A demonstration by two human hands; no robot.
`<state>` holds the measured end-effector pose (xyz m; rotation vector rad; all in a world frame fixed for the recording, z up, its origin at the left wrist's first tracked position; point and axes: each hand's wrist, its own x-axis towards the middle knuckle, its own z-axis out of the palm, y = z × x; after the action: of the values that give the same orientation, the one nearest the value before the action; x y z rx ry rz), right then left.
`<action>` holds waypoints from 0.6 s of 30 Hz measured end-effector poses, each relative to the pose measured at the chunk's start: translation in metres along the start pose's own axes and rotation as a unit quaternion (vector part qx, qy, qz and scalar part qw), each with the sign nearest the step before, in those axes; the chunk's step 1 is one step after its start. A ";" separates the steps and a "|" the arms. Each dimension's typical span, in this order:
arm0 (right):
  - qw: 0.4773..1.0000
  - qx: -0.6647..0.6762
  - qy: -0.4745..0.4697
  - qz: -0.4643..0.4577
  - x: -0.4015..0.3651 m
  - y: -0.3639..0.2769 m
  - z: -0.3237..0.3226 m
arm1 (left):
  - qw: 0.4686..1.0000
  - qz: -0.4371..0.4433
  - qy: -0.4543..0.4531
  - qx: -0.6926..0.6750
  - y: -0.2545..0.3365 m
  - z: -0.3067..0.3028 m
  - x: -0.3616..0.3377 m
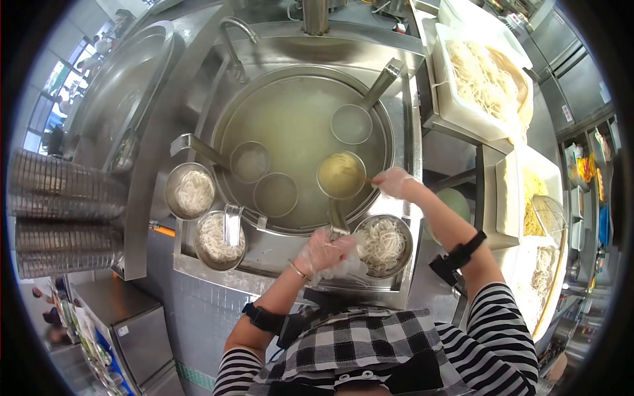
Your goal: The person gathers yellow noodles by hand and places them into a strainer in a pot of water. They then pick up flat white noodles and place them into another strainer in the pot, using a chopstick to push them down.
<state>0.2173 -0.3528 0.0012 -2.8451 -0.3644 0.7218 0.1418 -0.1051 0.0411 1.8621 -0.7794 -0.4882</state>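
My left hand (325, 252), in a clear plastic glove, is closed around the handle (337, 221) of a noodle strainer (341, 192). The strainer hangs in the round pot of cloudy water (297, 109), with yellow noodles (340, 166) inside. My gloved right hand (395, 183) is closed on brown chopsticks (367, 179), whose tips reach into those noodles. Beside my left hand stands a bowl of white noodles (382, 245). Other strainers sit in the pot: one at the upper right (351, 124), one at the left (250, 162) and one at the lower middle (276, 195).
Two more bowls of white noodles, one at the far left (194, 191) and one nearer (220, 241), stand at the pot's left. A faucet (239, 28) arches over the back. Tubs of noodles (439, 72) line the right. Stacked bowls (66, 191) stand far left.
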 end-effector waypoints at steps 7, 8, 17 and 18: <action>0.937 0.291 0.143 0.128 -0.126 0.003 -0.011 | 0.897 -0.273 0.099 -0.334 0.075 -0.013 0.012; 0.924 0.304 0.190 0.133 -0.137 0.008 0.018 | 0.897 -0.272 0.103 -0.332 0.083 -0.013 0.012; 0.895 0.290 0.240 0.239 -0.150 -0.003 0.104 | 0.816 -0.284 0.144 -0.483 0.072 0.003 0.024; 0.897 0.293 0.234 0.235 -0.146 -0.002 0.101 | 0.818 -0.259 0.123 -0.498 0.057 0.006 0.025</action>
<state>0.0439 -0.3801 -0.0208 -2.3957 0.5410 0.1325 0.1390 -0.1429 0.0915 1.0516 0.2133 -0.7821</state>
